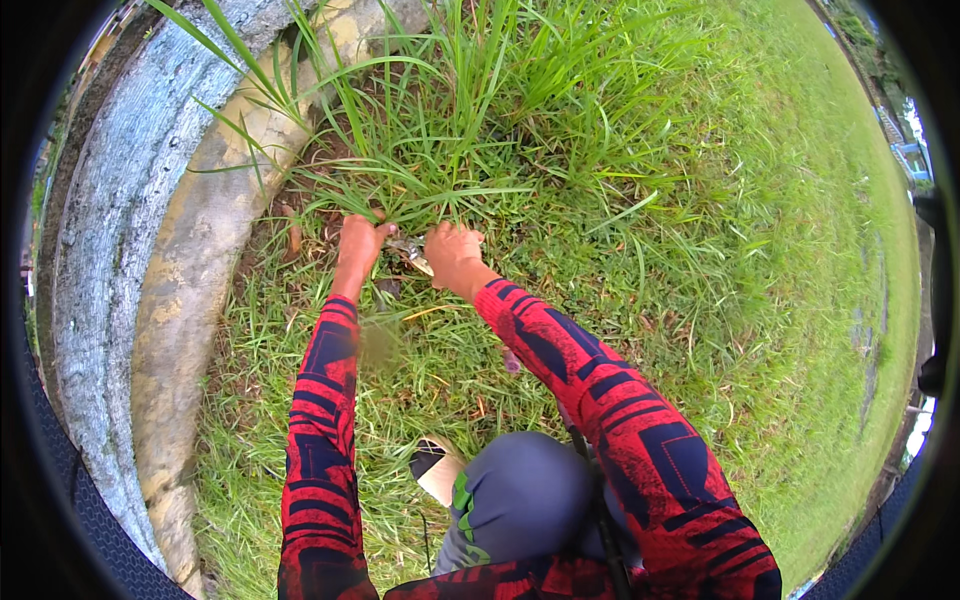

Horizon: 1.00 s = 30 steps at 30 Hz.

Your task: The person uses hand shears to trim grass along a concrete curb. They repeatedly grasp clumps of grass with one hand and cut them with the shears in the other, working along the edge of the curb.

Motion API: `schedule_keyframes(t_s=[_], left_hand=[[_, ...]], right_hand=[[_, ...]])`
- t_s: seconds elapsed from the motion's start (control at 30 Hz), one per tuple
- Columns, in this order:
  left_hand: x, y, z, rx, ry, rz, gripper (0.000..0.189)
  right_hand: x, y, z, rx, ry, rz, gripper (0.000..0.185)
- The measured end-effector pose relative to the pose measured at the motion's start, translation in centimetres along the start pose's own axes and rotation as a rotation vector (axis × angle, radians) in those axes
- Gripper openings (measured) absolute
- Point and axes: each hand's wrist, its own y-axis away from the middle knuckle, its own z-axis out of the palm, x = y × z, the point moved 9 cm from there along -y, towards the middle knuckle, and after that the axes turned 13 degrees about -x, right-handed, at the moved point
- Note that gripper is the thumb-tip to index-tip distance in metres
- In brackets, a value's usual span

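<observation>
My left hand (358, 246) is closed around the base of long green grass blades (379, 196) beside the wall. Just to its right, my right hand (454, 253) is curled low over the ground, its fingers partly lost among the blades. Between the two hands a shiny metal hand tool (409, 250) shows, held in my right hand. Most of the tool is covered, so its exact kind is unclear. Taller grass (480, 97) rises in a clump beyond both hands.
A low concrete wall (199, 225) with worn paint curves along the left. Bare brown soil (319, 161) shows at its foot. Shorter grass (750, 315) spreads to the right. My bent knee (525, 487) and a shoe (439, 466) are close below.
</observation>
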Motion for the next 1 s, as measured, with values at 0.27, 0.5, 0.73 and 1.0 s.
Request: schedule_keyframes(t_s=[0.27, 0.5, 0.73, 1.0], left_hand=[[-1.5, -1.4, -0.1, 0.025, 0.123, 0.010, 0.045], [-1.6, -1.2, -0.2, -0.029, 0.097, -0.059, 0.041], [-1.3, -0.7, -0.7, -0.003, 0.361, -0.049, 0.038], [-16.5, 7.8, -5.6, 0.084, 1.021, -0.242, 0.019]], right_hand=[[-0.1, -0.6, 0.6, -0.009, -0.078, -0.116, 0.051], [-1.4, -0.7, -0.6, 0.137, -0.039, 0.008, 0.058], [-2.4, -0.9, -1.3, 0.100, -0.138, -0.118, 0.027], [3.9, 1.3, 1.1, 0.010, 0.013, -0.167, 0.086]])
